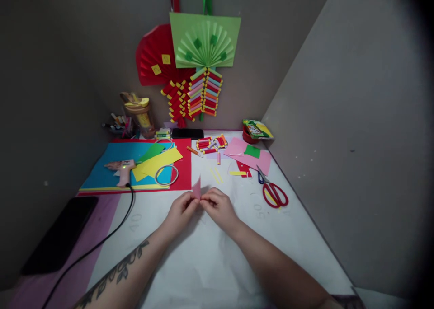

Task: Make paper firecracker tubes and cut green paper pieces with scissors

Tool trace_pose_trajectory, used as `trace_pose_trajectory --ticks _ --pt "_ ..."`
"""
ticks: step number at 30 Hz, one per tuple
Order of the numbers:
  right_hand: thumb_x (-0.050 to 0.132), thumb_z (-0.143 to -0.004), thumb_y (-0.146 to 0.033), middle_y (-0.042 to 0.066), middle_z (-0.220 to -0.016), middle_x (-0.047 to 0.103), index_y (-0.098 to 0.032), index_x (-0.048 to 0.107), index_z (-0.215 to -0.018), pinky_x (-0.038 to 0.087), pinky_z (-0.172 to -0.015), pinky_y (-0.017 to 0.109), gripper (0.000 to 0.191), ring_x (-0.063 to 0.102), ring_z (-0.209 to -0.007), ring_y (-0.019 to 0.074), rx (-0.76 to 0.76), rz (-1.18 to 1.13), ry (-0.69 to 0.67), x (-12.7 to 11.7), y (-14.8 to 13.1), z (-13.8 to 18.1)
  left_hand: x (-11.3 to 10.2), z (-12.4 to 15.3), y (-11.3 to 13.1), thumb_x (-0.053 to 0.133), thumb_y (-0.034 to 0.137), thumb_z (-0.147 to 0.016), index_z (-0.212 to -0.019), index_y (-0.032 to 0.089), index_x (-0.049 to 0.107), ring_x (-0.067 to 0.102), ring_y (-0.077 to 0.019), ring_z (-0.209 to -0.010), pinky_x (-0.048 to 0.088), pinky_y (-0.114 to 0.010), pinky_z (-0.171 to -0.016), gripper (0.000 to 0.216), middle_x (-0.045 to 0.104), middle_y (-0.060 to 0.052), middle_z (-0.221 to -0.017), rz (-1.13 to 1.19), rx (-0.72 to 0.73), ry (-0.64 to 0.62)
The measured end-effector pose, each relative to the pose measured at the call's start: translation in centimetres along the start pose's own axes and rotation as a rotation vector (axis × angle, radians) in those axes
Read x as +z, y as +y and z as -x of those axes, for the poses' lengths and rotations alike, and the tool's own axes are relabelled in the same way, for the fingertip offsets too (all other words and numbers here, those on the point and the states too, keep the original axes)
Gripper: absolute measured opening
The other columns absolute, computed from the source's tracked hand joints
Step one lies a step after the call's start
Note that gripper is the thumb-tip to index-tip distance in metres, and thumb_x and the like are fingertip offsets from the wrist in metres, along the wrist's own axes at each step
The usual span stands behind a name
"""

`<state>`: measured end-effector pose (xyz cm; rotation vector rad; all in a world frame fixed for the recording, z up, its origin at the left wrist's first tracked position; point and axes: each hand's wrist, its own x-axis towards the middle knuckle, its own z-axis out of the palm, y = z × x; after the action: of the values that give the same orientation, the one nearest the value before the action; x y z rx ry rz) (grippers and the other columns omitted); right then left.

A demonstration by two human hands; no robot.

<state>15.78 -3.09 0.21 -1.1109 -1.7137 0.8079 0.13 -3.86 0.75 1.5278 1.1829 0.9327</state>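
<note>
Matt pink paper piece (pixel 197 189), plastic glue gun (pixel 125 171), metal scissor blades (pixel 263 174) (plastic handles (pixel 271 186))

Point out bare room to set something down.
Two patches of white paper look free: between the forearms, and right of the right forearm, nearer than the scissors. It's crowded at the back left, where the glue gun and yellow paper lie on coloured sheets, and beyond the right hand, around the paper rolls.

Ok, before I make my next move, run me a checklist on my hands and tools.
1. Pink paper piece pinched in the left hand and right hand: ok.
2. Red-handled scissors clear of both hands: ok, lying to the right.
3. Glue gun off the paper: not ok, lying on the blue sheet.
4. Glue gun hot: cannot tell.
5. Black cord clear of the left hand: ok.
</note>
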Motion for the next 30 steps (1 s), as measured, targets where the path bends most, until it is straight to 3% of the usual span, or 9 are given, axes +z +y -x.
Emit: trace_pose_trajectory --ticks 16,22,27,30 --pt "0.052 -0.073 -0.013 0.0 -0.07 0.055 -0.019 0.062 -0.068 0.04 -0.056 0.023 0.013 0.05 -0.061 0.0116 0.033 0.053 0.055 -0.2 -0.1 -0.2 -0.1 0.1 0.0 0.051 0.034 -0.082 -0.078 0.016 0.055 0.044 -0.0112 -0.061 0.034 -0.022 -0.057 0.019 0.05 0.002 -0.067 0.066 -0.069 0.025" --pt "0.051 -0.073 -0.014 0.0 -0.07 0.052 -0.019 0.057 -0.066 0.039 -0.059 0.024 0.011 0.05 -0.066 0.0133 0.112 0.078 0.291 -2.8 1.2 -1.2 -0.8 -0.2 -0.3 0.053 0.035 -0.08 -0.073 0.017 0.05 0.041 -0.0096 -0.057 0.032 -0.02 -0.054 0.019 0.046 0.004 -0.062 0.137 -0.118 0.219" --pt "0.051 -0.075 -0.022 0.001 -0.074 0.055 -0.018 0.055 -0.071 0.041 -0.065 0.027 0.006 0.051 -0.071 0.0156 0.224 -0.025 0.527 -4.2 3.1 -1.8 -1.2 -0.3 -0.6 0.055 0.038 -0.079 -0.075 0.017 0.052 0.04 -0.0095 -0.056 0.032 -0.02 -0.052 0.022 0.047 0.003 -0.064 0.181 -0.138 0.303" --pt "0.051 -0.076 -0.026 0.001 -0.073 0.055 -0.018 0.054 -0.073 0.042 -0.065 0.027 0.009 0.051 -0.07 0.0153 0.262 -0.09 0.567 -4.4 3.7 -2.0 -1.2 -0.4 -0.7 0.056 0.039 -0.078 -0.076 0.018 0.052 0.039 -0.0094 -0.056 0.031 -0.02 -0.053 0.021 0.046 0.004 -0.063 0.197 -0.14 0.339"
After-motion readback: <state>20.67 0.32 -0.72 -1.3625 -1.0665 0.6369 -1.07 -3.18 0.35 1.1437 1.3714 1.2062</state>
